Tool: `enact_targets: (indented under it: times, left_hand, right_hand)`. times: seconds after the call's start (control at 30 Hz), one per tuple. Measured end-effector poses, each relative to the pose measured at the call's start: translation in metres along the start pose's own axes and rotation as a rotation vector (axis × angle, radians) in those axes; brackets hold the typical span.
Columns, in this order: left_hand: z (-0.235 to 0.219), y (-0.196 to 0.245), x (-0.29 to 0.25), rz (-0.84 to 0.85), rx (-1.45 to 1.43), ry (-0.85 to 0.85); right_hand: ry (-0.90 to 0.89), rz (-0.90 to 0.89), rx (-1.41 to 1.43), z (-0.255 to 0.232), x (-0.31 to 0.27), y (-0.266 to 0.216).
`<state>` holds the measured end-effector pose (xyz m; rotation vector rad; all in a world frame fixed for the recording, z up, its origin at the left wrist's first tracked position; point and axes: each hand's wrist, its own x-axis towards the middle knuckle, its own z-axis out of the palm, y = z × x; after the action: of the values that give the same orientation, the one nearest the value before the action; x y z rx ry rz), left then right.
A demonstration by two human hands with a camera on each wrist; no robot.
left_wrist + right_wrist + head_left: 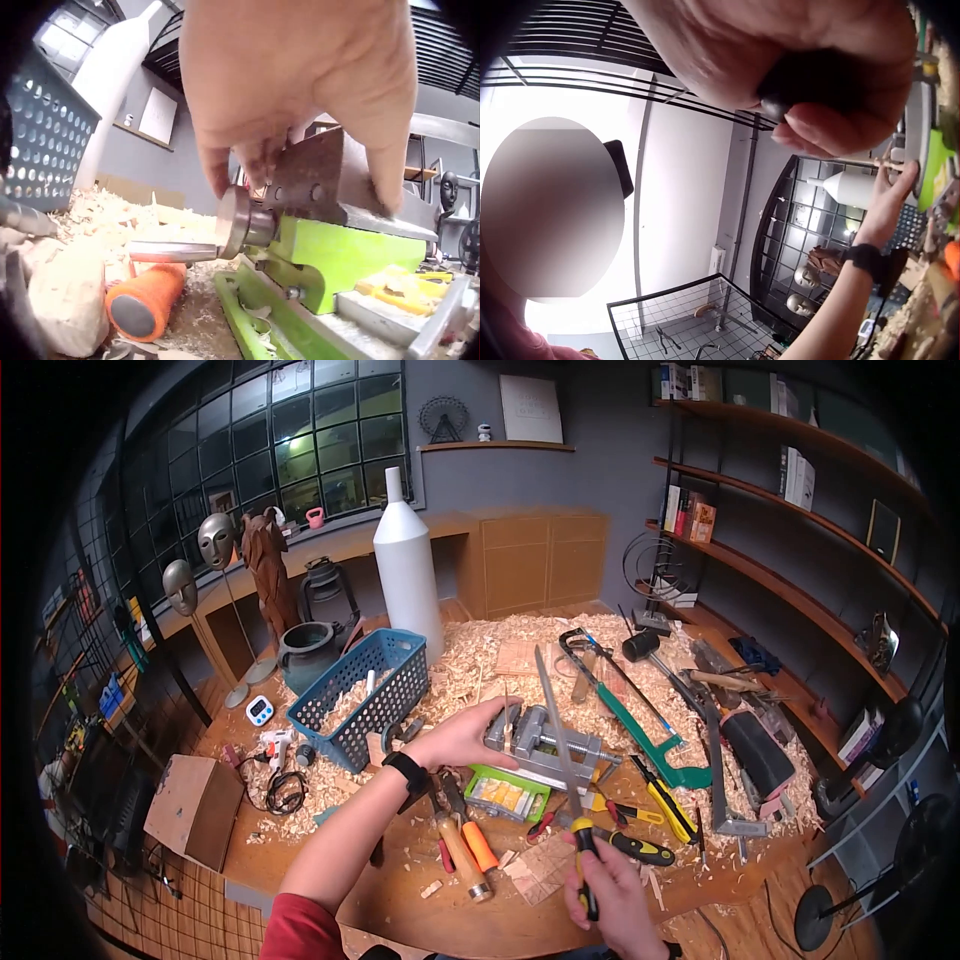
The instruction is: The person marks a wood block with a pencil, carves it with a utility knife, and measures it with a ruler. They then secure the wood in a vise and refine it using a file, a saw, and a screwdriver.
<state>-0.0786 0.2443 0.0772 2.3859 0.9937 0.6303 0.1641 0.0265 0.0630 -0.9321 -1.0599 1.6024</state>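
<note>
My left hand (pixel 462 736) grips a grey metal bench vise (pixel 548 765) from above. In the left wrist view its fingers and thumb straddle the vise's brown-grey body (pixel 309 176), beside the round screw end and handle bar. A thin wooden piece (pixel 508 732) stands upright at the vise near my fingertips. My right hand (pixel 612 882) holds a long file (pixel 557 725) by its black and yellow handle, the blade pointing up and away, overlapping the vise in the head view. Its handle end (pixel 774 106) shows under my curled fingers in the right wrist view.
Left of the vise stands a blue perforated basket (pixel 355 710). A green case (pixel 507 796) lies in front, near an orange-handled tool (pixel 480 846) and a wooden-handled one (pixel 460 855). A green hacksaw (pixel 640 732) and a yellow utility knife (pixel 665 805) lie right, among wood shavings (pixel 470 645).
</note>
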Motion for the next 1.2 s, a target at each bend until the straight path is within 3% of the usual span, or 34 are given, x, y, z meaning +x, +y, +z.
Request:
enact_targets:
  times: [0.13, 0.2, 0.33, 0.87, 0.93, 0.97, 1.07, 1.1, 1.2]
  left_hand:
    - [0.009, 0.003, -0.006, -0.025, -0.018, 0.061]
    - [0.014, 0.02, -0.014, -0.143, 0.035, 0.151]
    - [0.032, 0.016, -0.022, -0.046, 0.107, 0.391]
    - [0.041, 0.026, -0.021, -0.144, 0.114, 0.43]
    - [0.04, 0.027, -0.02, -0.16, 0.12, 0.419]
    - [0.04, 0.027, -0.02, -0.169, 0.115, 0.411]
    - [0.039, 0.025, -0.021, -0.148, 0.112, 0.409]
    - [0.04, 0.023, -0.021, -0.139, 0.115, 0.425]
    - [0.039, 0.027, -0.021, -0.176, 0.085, 0.395]
  right_hand:
    - [-0.019, 0.053, 0.072, 0.015, 0.008, 0.01]
    - [0.0, 0.058, 0.005, 0.026, 0.008, 0.001]
    - [-0.012, 0.073, -0.025, 0.028, 0.011, 0.007]
    - [0.046, 0.152, -0.27, 0.033, -0.002, 0.005]
    - [-0.003, 0.113, -0.437, 0.032, 0.024, -0.003]
    - [-0.027, 0.098, -0.375, 0.032, 0.032, -0.005]
    - [-0.03, 0.093, -0.553, 0.03, 0.016, -0.002]
    - [-0.019, 0.187, -0.46, 0.036, 0.0, -0.011]
    - [-0.053, 0.179, -0.394, 0.034, -0.001, -0.009]
